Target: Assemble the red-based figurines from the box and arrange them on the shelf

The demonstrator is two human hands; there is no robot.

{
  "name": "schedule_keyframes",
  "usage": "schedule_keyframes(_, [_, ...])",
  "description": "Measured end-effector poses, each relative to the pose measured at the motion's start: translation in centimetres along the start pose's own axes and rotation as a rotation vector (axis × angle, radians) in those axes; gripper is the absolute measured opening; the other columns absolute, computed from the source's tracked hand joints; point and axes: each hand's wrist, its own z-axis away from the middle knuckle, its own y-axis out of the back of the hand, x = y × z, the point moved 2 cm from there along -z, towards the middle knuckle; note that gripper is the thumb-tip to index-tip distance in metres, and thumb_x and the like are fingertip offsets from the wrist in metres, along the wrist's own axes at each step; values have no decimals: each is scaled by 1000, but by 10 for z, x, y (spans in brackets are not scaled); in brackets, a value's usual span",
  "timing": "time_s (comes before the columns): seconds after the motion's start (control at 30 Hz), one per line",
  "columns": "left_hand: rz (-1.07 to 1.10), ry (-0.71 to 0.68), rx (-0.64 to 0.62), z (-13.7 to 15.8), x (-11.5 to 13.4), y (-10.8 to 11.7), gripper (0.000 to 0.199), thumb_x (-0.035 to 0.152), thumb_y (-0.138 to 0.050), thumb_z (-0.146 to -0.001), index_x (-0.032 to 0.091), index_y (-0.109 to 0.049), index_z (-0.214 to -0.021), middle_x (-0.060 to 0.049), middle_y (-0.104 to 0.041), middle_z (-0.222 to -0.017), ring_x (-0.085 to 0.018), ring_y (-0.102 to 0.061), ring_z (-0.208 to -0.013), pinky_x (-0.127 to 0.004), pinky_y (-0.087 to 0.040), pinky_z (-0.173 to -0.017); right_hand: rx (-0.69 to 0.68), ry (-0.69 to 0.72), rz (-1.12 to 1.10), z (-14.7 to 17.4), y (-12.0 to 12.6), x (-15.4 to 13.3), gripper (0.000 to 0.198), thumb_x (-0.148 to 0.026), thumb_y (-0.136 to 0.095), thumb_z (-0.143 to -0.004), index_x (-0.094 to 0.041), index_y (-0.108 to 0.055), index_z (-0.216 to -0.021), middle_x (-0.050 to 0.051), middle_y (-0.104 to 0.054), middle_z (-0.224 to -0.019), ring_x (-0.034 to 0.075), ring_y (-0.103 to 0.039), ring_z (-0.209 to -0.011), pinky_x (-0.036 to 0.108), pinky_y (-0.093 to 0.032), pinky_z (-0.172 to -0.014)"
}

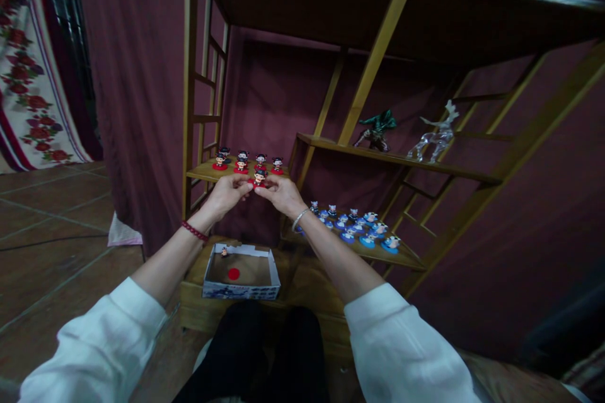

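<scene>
1. The left hand (227,196) and right hand (285,195) form one grip, pinching a small black-haired figurine on a round red base (259,177) from both sides. It stands upright between the fingertips, facing the wearer.

2. Just beyond the grip, six similar black-haired figurines with red bases (241,165) stand on a brown wooden shelf (201,170): four behind, two in front. Those look done; the held one is not yet released, and whether its base touches the shelf is hidden.

3. Below the grip, a shallow white cardboard box with printed sides (275,274) contains another small dark-haired figurine (224,252) and a flat round red disc (233,274), so these appear left over.

4. Below and right of the grip, blue-based figurines (368,239) stand in rows on a lower shelf.

5. The shelf's front edge passes close by the fingers, partly covered by them. The wooden divider (302,164) rises near the right hand, a lattice side panel (208,118) farther left; open height lies above the grip.
</scene>
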Motion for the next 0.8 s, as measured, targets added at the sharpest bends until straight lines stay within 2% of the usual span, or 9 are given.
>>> schedule_keyframes(0.13, [-239, -137, 64, -5, 3, 3, 24, 22, -63, -67, 15, -66, -90, -5, -66, -79, -18, -57, -74, -28, -42, -72, -17, -26, 40, -7, 3, -3, 28, -33, -61, -67, -13, -62, -87, -4, -56, -58, 5, -41, -46, 18, -32, -48])
schedule_keyframes(0.23, [-533, -256, 101, -4, 7, 4, 24, 19, -57, -71, 19, -67, -93, -6, -66, -94, -22, -54, -92, -31, -36, -87, -15, -58, 112, -13, 4, 1, 27, -33, -62, -67, -13, -62, -85, -7, -50, -51, 6, -38, -45, 18, -30, -46])
schedule_keyframes(0.37, [-788, -405, 59, -4, 7, 3, 29, 16, -48, -76, 18, -66, -99, -8, -65, -100, -24, -50, -95, -34, -33, -89, 30, -76, 211, -20, 5, 10, 24, -33, -63, -66, -16, -64, -83, -7, -49, -51, 7, -43, -47, 18, -31, -47])
schedule_keyframes(0.57, [-930, -444, 23, -9, 1, 2, 35, 17, -44, -78, 17, -61, -108, -11, -64, -103, -27, -46, -98, -39, -32, -85, 65, -102, 353, -32, 7, 15, 24, -34, -65, -65, -18, -65, -82, -4, -56, -57, 9, -49, -53, 20, -33, -50])
schedule_keyframes(0.8, [-920, -430, -31, -16, -6, -2, 34, 15, -44, -78, 21, -62, -107, -10, -63, -104, -26, -46, -101, -38, -30, -86, 58, -163, 399, -43, 8, 26, 25, -36, -65, -65, -20, -65, -84, -3, -57, -60, 11, -51, -57, 20, -35, -52])
